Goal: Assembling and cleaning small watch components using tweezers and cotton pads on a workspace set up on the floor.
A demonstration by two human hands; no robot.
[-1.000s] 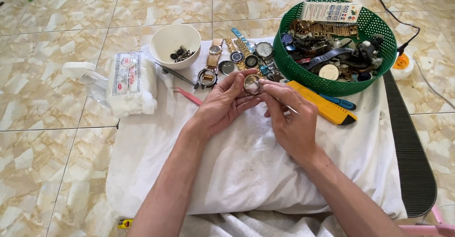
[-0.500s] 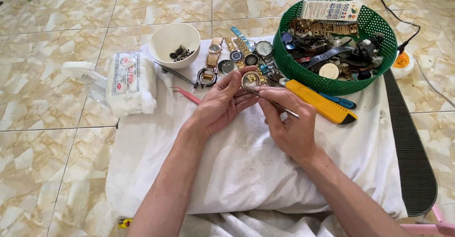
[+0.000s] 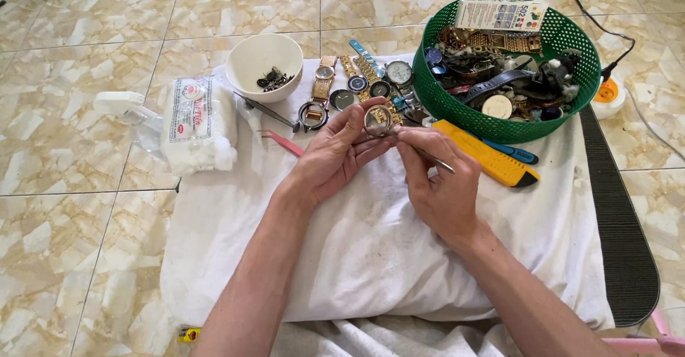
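Note:
My left hand (image 3: 334, 156) pinches a small round watch case (image 3: 377, 119) between thumb and fingertips, above a white cloth (image 3: 371, 250). My right hand (image 3: 444, 186) grips thin metal tweezers (image 3: 427, 156), whose tip points into the watch case. Both hands hover over the cloth's far half, just in front of a row of loose watches (image 3: 357, 86) and watch parts.
A green plastic basket (image 3: 457, 111) of watches and straps sits at the far right, with a yellow utility knife (image 3: 492, 163) and blue tool before it. A white bowl (image 3: 260, 57) with small dark parts, pink tweezers (image 3: 284, 141), and a cotton pack (image 3: 196, 121) lie left. Tiled floor surrounds.
Both hands with the watch case have shifted slightly toward the far side; the tweezers stay at the case.

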